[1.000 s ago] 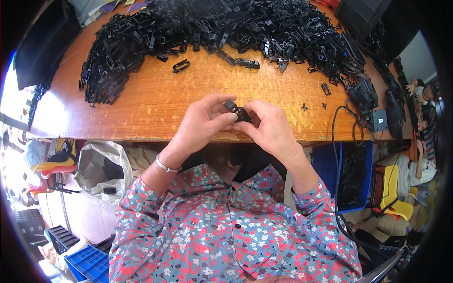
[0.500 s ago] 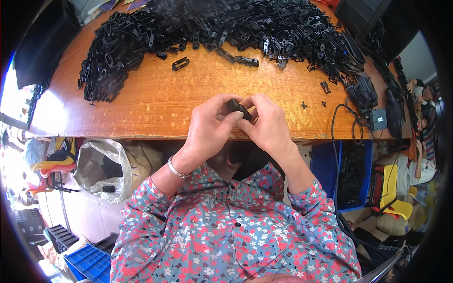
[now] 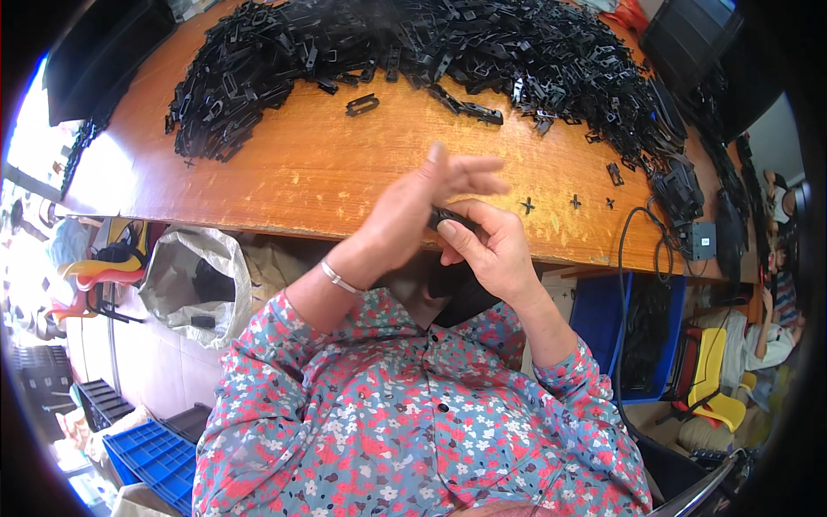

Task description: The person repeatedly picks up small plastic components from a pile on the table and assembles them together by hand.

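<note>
A small black plastic part (image 3: 444, 217) is pinched between the thumb and fingers of my right hand (image 3: 495, 250), over the table's near edge. Most of that part is hidden by the fingers. My left hand (image 3: 405, 207) is just beside it, slightly blurred, with its fingers stretched out to the right and nothing seen in them. To the right of the hands a small black cross-shaped piece (image 3: 527, 205) lies on the wooden table (image 3: 293, 172), with two more crosses (image 3: 575, 202) farther right.
A large heap of black plastic parts (image 3: 413, 43) covers the table's far side. Loose frame-shaped parts (image 3: 363, 105) lie before it. A cable (image 3: 627, 250) hangs over the edge at right. Below are an open sack (image 3: 233, 284) and a blue crate (image 3: 603, 319). Other people sit far right.
My left hand has come off the black part and its fingers have spread; the right hand keeps hold. A third small cross now lies on the table. The view has shifted slightly.
</note>
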The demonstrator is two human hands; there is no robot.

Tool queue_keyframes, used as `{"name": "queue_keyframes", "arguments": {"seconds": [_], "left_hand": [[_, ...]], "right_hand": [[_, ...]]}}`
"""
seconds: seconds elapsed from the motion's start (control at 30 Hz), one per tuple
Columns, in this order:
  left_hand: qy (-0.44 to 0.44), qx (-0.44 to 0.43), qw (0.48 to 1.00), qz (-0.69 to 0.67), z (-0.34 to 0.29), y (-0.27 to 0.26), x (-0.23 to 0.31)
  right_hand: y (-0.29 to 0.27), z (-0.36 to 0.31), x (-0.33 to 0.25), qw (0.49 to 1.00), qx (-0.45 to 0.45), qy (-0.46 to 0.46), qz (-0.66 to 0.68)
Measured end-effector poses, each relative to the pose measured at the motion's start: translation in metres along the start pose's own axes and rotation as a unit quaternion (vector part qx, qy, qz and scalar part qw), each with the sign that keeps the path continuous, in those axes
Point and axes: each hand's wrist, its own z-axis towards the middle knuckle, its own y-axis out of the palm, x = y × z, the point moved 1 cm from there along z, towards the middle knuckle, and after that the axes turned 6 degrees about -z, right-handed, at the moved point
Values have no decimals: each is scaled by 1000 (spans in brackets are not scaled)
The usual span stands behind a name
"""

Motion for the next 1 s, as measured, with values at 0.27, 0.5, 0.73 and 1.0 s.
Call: {"name": "queue_keyframes", "arguments": {"seconds": [0.27,0.5,0.73,1.0], "left_hand": [[144,113,974,134,-18,7,-17],[199,251,933,161,-20,-23,0],[231,252,909,240,-44,-20,-18],[229,430,755,438,-153,-83,67]], "right_hand": [[16,0,-14,999,-14,5,-50],[26,-3,-16,983,-77,64,152],[32,-10,-8,991,-78,62,86],[23,35,-27,982,-185,-4,-41]]}}
